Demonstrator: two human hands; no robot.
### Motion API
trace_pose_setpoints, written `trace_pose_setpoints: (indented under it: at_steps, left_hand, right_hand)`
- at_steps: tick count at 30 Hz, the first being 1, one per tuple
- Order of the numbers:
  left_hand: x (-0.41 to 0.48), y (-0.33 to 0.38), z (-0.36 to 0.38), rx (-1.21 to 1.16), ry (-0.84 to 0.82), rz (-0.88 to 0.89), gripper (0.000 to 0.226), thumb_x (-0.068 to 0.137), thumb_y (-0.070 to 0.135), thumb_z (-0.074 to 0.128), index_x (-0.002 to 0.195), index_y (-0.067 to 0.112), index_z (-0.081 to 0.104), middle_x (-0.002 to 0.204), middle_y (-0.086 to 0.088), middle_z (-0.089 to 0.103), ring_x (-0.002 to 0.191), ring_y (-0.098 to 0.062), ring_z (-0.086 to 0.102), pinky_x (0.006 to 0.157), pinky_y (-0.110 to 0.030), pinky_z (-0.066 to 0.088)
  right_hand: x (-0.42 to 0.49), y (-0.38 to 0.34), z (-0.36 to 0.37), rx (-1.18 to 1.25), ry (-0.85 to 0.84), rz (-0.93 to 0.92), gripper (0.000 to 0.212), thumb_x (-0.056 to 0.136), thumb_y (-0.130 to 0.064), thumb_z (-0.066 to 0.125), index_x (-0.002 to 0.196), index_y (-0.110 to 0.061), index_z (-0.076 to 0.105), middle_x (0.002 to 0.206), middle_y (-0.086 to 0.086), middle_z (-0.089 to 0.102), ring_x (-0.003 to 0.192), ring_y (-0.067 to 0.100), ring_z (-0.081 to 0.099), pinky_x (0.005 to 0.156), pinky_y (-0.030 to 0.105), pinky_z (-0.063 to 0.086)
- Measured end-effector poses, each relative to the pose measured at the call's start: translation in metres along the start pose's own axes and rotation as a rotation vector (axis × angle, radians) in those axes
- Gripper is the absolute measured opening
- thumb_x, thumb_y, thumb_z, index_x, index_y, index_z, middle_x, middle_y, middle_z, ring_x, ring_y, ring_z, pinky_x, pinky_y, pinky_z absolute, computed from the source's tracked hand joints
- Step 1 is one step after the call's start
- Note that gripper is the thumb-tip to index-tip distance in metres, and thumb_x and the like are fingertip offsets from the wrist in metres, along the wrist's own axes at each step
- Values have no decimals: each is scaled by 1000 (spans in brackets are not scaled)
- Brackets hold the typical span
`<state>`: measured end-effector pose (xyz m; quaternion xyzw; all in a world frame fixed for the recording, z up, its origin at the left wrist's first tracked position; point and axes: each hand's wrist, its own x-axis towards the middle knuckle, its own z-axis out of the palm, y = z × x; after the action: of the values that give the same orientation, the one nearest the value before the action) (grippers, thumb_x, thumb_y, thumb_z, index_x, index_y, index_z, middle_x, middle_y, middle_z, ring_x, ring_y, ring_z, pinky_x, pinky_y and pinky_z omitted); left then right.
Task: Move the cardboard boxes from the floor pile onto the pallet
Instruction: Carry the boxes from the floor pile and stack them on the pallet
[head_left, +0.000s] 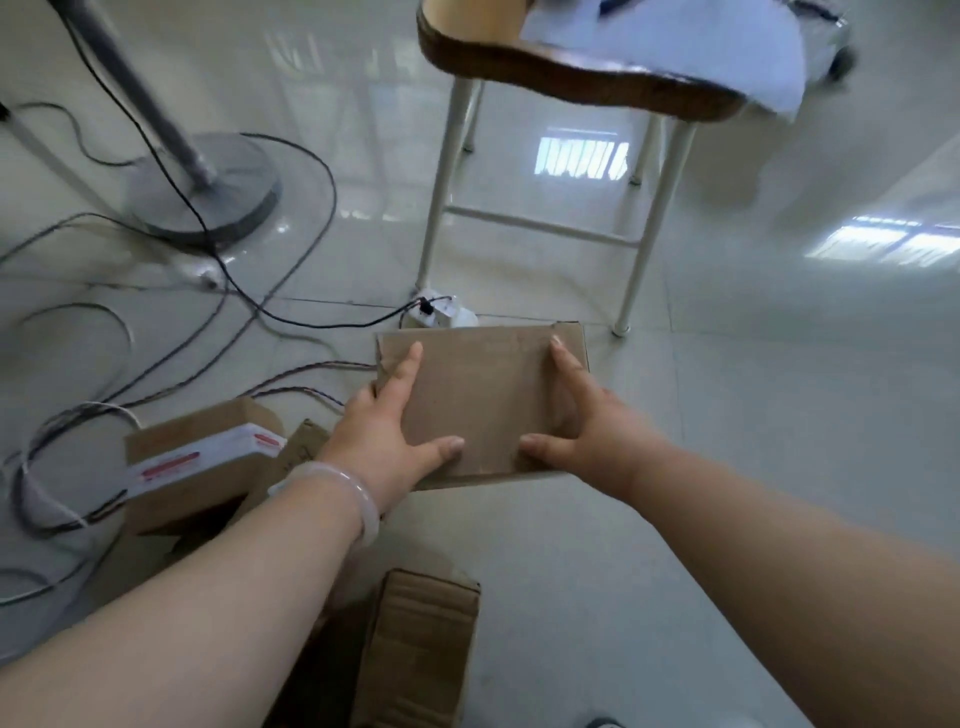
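Head view. The cardboard box (480, 402) sits at frame centre, plain brown, its broad face turned up toward me. My left hand (382, 431) grips its 9 o'clock edge, forefinger laid along the top and thumb spread across the near edge. My right hand (587, 421) grips the 3 o'clock edge the same way, so the box is clamped between the two.

It looks lifted clear of the tiled floor (779, 415), though I cannot tell for sure.

The pile remains at 8 o'clock, where a labelled box (202, 462) lies, and at 6 o'clock, where another box (421, 649) sits. Cables (291, 312) run across the floor at 9 to 10 o'clock. A stool (571, 78) stands at 12 to 1 o'clock. No pallet in view.

Step in hand, as I judge it: carry phase, one box taken from the pile.

Next move calls for turning to find the pallet, keeping even pressure on both sides and stepping clear of the cables and stool legs.
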<state>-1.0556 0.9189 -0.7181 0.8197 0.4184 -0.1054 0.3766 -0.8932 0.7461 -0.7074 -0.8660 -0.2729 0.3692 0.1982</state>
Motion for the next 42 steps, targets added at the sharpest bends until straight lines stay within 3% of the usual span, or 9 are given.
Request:
trace_pose_setpoints:
  at_steps: [9,18,20,23,25,29,33,37,42]
  left_hand:
    - [-202,119,-242,-99,165,-13,105,77,52,75,139,68,-9,151,-5,26,134,-25,38,112,-45,34]
    - [-445,154,-323,-233,564,-178,101,81,52,71,137,68,-11,157,-3,20,141,-24,31,110,-41,32]
    - [-500,144,-325,-291,642,-232,99,83,49,71,137,66,-10,158,-1,17,141,-23,31,111,-38,32]
    - [-581,122,-321,-357,760,-329,99,85,46,71,142,60,-9,159,-1,14,143,-22,28,112,-34,29]
    - [-634,104,-315,-402,839,-393,98,85,45,71,145,58,-5,159,-1,15,143,-22,26,112,-33,29]
    - [-739,65,-294,-474,955,-514,98,83,43,74,149,53,3,156,-5,21,142,-22,29,112,-31,27]
    - [-843,23,-261,-540,1075,-596,100,83,39,76,151,48,4,152,-6,26,137,-24,35,115,-34,31]
    - [-952,-22,-216,-598,1163,-714,102,84,35,75,153,46,1,150,-6,28,133,-23,39,112,-35,34]
    - [-1083,-78,-161,-590,1292,-880,105,81,37,78,154,44,3,152,-4,28,134,-21,37,107,-28,33]
  right_hand:
    - [-175,-213,-183,-68,-25,-224,108,82,-45,76,149,-57,-7,158,5,32,137,28,42,112,44,38]
    - [-337,-348,-233,-142,-204,-589,108,83,-33,76,148,-59,-6,145,5,40,115,19,51,96,39,51]
    - [-368,-373,-218,-161,-282,-684,107,83,-30,76,150,-57,-2,139,2,43,111,14,49,98,39,51]
    - [-420,-406,-180,-174,-398,-810,105,81,-27,77,150,-58,4,135,-2,41,106,10,50,87,29,54]
    - [-454,-424,-147,-212,-458,-892,107,79,-29,79,148,-59,4,132,-4,39,111,15,50,88,32,55]
    - [-527,-446,-75,-269,-549,-1065,111,75,-31,82,148,-59,2,124,-8,37,102,9,48,67,20,50]
    - [-614,-459,1,-307,-645,-1283,114,76,-20,83,152,-48,3,128,-2,44,115,19,54,93,37,54]
    - [-714,-458,85,-376,-762,-1384,112,77,-30,81,148,-58,-1,128,3,48,113,20,55,93,39,54]
    - [-843,-450,190,-384,-871,-1493,108,78,-24,81,149,-53,5,135,12,46,116,24,52,99,41,49]
